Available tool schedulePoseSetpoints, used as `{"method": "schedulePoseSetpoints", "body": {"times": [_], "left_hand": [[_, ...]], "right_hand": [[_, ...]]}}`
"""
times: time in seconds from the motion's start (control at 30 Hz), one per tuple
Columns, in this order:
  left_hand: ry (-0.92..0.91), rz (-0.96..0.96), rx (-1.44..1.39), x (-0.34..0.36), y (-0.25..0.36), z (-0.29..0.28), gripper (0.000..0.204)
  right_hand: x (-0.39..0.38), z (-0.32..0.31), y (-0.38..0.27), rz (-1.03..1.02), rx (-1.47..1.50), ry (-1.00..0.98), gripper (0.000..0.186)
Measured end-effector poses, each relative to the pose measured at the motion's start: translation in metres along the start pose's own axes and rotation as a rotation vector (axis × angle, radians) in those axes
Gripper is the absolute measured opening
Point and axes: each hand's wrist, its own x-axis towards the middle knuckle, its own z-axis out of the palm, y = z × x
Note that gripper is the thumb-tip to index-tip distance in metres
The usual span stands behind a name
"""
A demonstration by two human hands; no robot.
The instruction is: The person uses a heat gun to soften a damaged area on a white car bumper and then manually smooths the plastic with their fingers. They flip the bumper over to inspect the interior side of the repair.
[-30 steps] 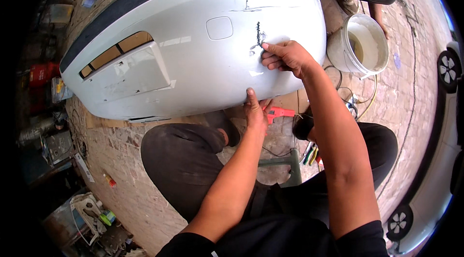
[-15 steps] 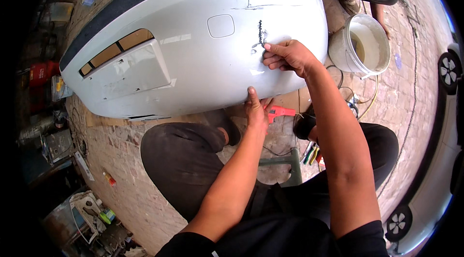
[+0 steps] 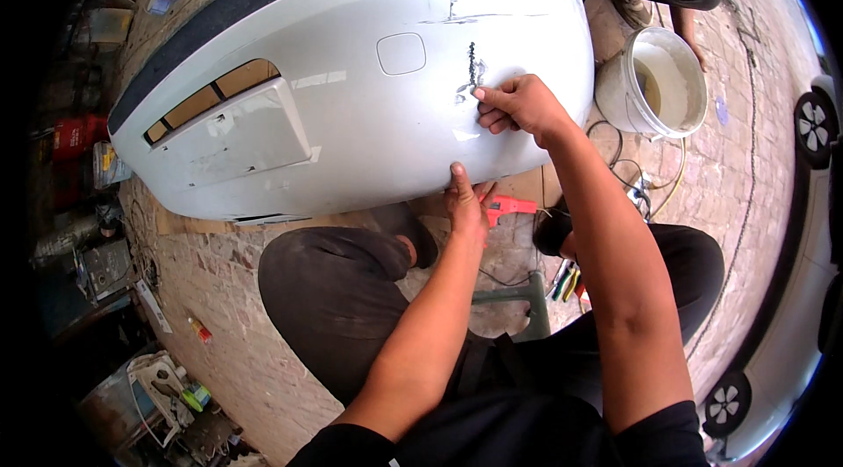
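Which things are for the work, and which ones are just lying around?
Seemingly for the work:
silver bumper, with the left hand at its edge
dark jagged mark, next to the right hand
perhaps the red tool

Seemingly just around:
white bucket
small hand tools
parked car

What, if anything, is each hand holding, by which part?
Left hand holds the bumper by its near edge, thumb on top; whether the right hand pinches anything cannot be told.

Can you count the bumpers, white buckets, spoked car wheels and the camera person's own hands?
Bumper: 1
White bucket: 1
Spoked car wheels: 2 (upper wheel, lower wheel)
Own hands: 2 (left hand, right hand)
Total: 6
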Motion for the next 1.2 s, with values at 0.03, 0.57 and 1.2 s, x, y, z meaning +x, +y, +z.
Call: {"method": "schedulePoseSetpoints", "body": {"times": [0.03, 0.57, 1.2], "left_hand": [[-0.003, 0.000, 0.001, 0.001, -0.001, -0.001, 0.110], [0.011, 0.000, -0.018, -0.004, 0.001, 0.003, 0.106], [0.014, 0.000, -0.032, 0.004, -0.004, -0.002, 0.108]], "right_hand": [[0.000, 0.001, -0.001, -0.019, -0.017, 0.004, 0.043], [-0.001, 0.007, 0.006, -0.175, -0.204, 0.135, 0.035], [-0.008, 0.006, 0.007, -0.321, -0.341, 0.168, 0.035]]}}
